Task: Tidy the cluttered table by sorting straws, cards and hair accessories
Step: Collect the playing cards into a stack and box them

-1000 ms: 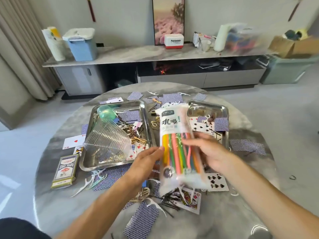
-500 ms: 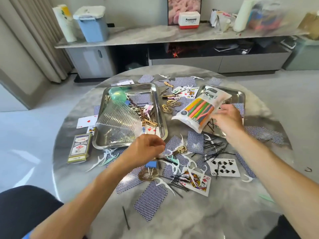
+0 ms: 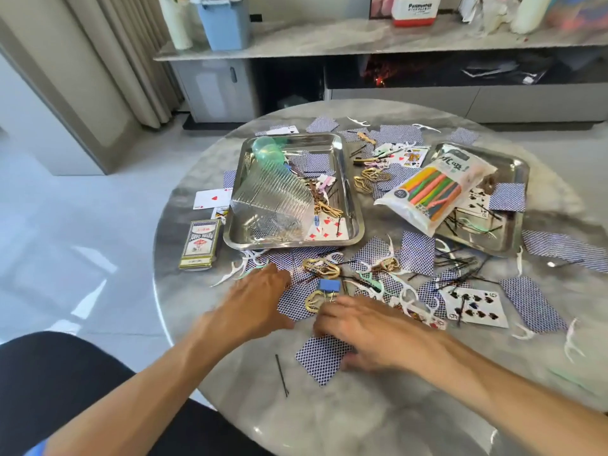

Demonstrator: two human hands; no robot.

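Step in hand, as I read it: gathering loose playing cards from the near part of the bench [image 3: 378, 419]. Left hand [image 3: 253, 304] lies flat, fingers straight, on blue-backed cards; grip holds nothing. Right hand [image 3: 368, 330] hovers over a face-down card [image 3: 320, 360], fingers loosely bent; can't tell if its grip has hold of anything. A blue clip [image 3: 329, 286] and a gold hair clip [image 3: 316, 301] sit just beyond the fingertips.

Straw packet [image 3: 434, 192] lies across the rim of the right tray [image 3: 516, 205], so straws look done. Left tray [image 3: 350, 192] holds a ribbed clear cup [image 3: 273, 192], hair clips and a few cards. Card box [image 3: 200, 243] stands beside that tray.

Next move likely needs sliding cards free of bobby pins and floss picks before stacking.

Round marble bench, grey tile floor, low cabinet behind, curtain on the left.
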